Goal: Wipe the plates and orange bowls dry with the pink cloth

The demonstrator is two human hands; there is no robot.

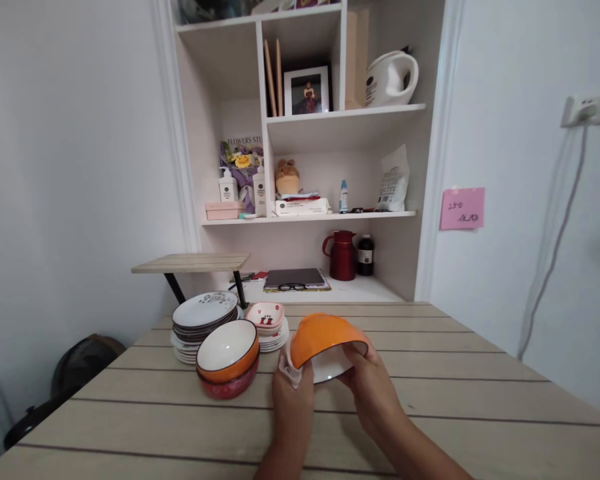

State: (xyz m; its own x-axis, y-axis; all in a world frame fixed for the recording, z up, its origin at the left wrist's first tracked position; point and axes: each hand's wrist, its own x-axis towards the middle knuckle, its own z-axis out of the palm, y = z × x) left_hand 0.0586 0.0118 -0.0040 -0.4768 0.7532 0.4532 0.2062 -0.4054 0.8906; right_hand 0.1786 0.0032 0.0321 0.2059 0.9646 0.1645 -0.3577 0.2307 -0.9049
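An orange bowl with a white inside and dark rim is tilted on its side above the table, its opening facing down toward me. My left hand grips its left edge with a pale cloth between hand and bowl. On the right edge, my right hand is closed, thumb at the rim and fingers partly hidden beneath. To the left, another orange bowl sits in a red bowl.
Stacked plates and small patterned bowls on white saucers stand left of my hands. A small wooden riser is behind them. Farther back are a red thermos jug, a dark bottle and a dark folder with glasses.
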